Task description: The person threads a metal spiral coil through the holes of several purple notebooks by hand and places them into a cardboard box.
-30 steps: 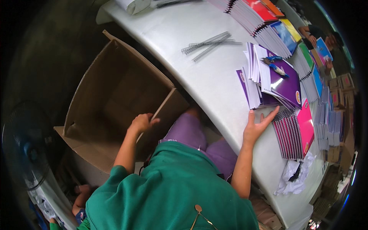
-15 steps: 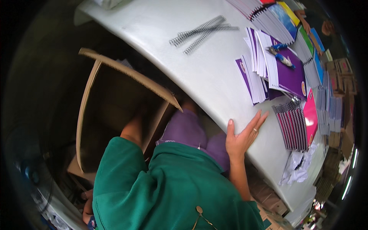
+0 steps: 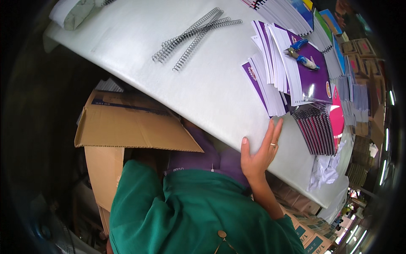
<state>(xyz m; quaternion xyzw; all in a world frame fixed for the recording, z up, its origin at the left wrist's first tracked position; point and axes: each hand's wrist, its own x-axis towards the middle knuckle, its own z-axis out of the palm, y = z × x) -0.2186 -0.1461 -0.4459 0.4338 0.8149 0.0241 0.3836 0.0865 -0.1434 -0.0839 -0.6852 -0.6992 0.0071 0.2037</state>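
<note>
My right hand [image 3: 260, 156] lies on the near edge of the white table [image 3: 203, 93], fingers stretched out and holding nothing. A ring is on one finger. Just beyond the fingertips are purple-covered notebooks [image 3: 311, 78] and loose page stacks. Blue-handled pliers [image 3: 299, 56] rest on the top cover. My left arm reaches down into an open cardboard box [image 3: 131, 127] below the table edge. A flap of the box and my green sleeve hide the left hand, so what it touches cannot be seen.
Several wire spiral coils [image 3: 198, 33] lie crossed on the table. Pink and black spiral-bound notebooks [image 3: 315, 132] stand at the right, beside crumpled white plastic [image 3: 325, 173]. More notebook stacks [image 3: 283, 15] line the far side. Cartons [image 3: 311, 237] stand at lower right.
The box has tipped, so a broad flap now faces up where its dark inside showed before. My left forearm has gone out of sight. The right hand stays on the table edge.
</note>
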